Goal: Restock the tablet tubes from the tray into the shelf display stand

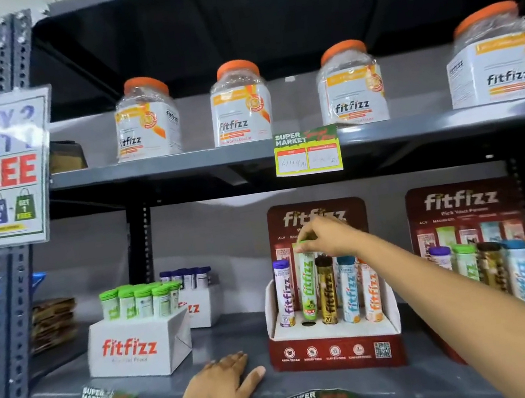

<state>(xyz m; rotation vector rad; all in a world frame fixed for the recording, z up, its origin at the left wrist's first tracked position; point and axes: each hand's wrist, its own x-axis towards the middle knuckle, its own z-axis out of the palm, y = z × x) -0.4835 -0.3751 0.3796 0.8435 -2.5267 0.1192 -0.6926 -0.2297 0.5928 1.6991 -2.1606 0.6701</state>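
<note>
Above the display stand (337, 354), right hand (328, 238) pinches the upright green tube (307, 285), cap up.

My right hand (330, 238) reaches forward at full stretch, fingertips pinched together, palm down. My left hand (220, 391) lies flat and low, fingers spread a little, thumb out to the side.

A display stand (336, 348) is sitting on the lower shelf (228, 343), with a second stand (462, 203) standing to its right. Two trays of tubes are sitting to the left — the nearer tray (137, 348) in front, the farther tray (198, 305) behind it. Four jars (240, 103) are lining the upper shelf (160, 165) above — side by side, well apart.
</note>
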